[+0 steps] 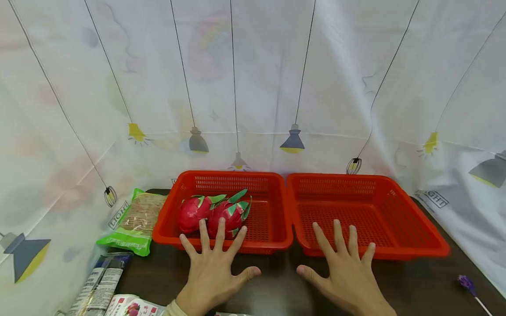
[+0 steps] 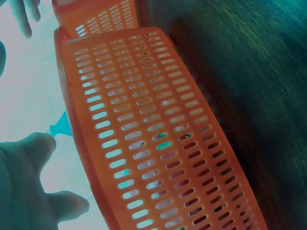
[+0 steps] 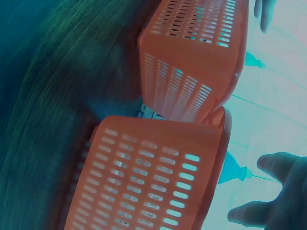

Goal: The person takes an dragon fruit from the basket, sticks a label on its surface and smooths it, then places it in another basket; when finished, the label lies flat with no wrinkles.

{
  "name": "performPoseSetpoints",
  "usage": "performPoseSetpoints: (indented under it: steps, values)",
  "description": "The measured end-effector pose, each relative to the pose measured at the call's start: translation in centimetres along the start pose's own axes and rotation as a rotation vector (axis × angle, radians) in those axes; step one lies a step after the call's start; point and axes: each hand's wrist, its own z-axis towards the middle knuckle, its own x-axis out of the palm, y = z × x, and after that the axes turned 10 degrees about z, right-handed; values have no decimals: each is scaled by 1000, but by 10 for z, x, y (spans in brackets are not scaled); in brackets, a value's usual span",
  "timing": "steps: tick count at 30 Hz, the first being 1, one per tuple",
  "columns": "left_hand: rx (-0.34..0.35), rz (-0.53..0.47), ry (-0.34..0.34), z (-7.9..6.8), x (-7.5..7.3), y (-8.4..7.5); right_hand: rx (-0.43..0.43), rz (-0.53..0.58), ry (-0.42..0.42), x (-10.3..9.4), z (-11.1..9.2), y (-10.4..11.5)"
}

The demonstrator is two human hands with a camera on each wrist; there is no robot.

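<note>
My left hand [image 1: 215, 274] is held with fingers spread in front of the left red basket [image 1: 261, 246], fingertips over its near rim in the head view. Two dragon fruits [image 1: 192, 214] with green leafy tips lie inside that basket, on its left side. Fingers spread too, my right hand [image 1: 348, 278] hovers before the right red basket [image 1: 411, 253], whose mesh floor is bare where it shows. Neither hand holds anything. Each wrist view shows a slotted basket wall, the left one [image 2: 144, 120] and the right one [image 3: 144, 177], with fingers beside it.
Left of the baskets lies a green-edged bag of brown noodle-like food [image 1: 138, 219]. Nearer are a dark, shiny package [image 1: 100, 283] and a white printed packet [image 1: 132, 306]. A purple-tipped stick [image 1: 468, 284] lies at the right edge of the dark table [image 1: 276, 285]. A lamp-patterned cloth [image 1: 257, 87] hangs behind.
</note>
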Motion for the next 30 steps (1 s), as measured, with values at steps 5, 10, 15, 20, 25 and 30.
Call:
performPoseSetpoints:
  steps: [5,10,15,20,25,30]
  values:
    - [1,-8,12,1,2,0,-1,1,-2,0,0,0]
    - [-56,-154,-321,-3,2,11,-9,68,-4,-1,0,2]
    - [-311,-688,-780,-12,-5,49,-66,149,-83,-8,4,9]
    - [-766,-1038,-589,-15,-1,98,-126,161,-127,-17,17,30]
    - [-852,-1225,-316,-13,15,121,-202,184,-85,-17,39,58]
    - [-822,-1340,-284,-11,24,123,-209,250,19,-2,69,85]
